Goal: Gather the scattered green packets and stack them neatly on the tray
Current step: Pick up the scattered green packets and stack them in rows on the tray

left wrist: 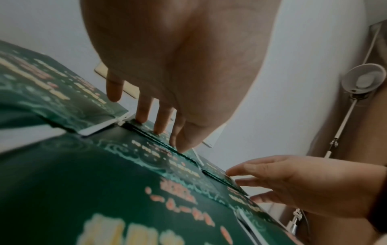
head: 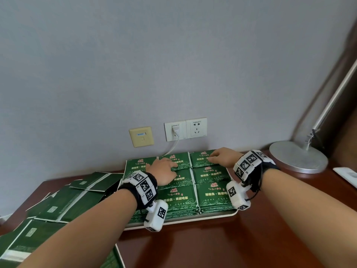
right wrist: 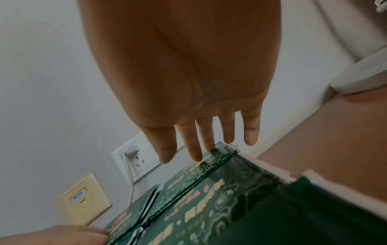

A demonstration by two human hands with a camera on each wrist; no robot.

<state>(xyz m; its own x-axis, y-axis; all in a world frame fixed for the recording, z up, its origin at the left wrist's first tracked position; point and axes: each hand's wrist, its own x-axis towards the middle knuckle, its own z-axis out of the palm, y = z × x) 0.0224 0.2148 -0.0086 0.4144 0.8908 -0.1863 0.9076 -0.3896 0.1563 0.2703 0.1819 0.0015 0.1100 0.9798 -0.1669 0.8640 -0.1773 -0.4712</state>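
Observation:
Green packets [head: 212, 196] with gold print lie face up in neat stacks on a white tray [head: 183, 221] by the wall. My left hand [head: 166, 171] rests with straight fingers on the back middle stack [left wrist: 150, 140]; its fingertips [left wrist: 142, 116] touch the packet tops. My right hand [head: 220, 157] lies flat on the back right stack [right wrist: 209, 167], fingertips [right wrist: 209, 145] at its far edge. Neither hand grips anything. Several scattered packets [head: 67, 202] lie face down in an overlapping heap left of the tray.
The tray sits on a dark red wooden table [head: 212, 246]. A round silver lamp base [head: 298, 159] stands at the back right, with a white card [head: 347, 176] beyond it. On the wall are sockets [head: 185, 130] with a plugged white cable and a cream plate [head: 141, 136].

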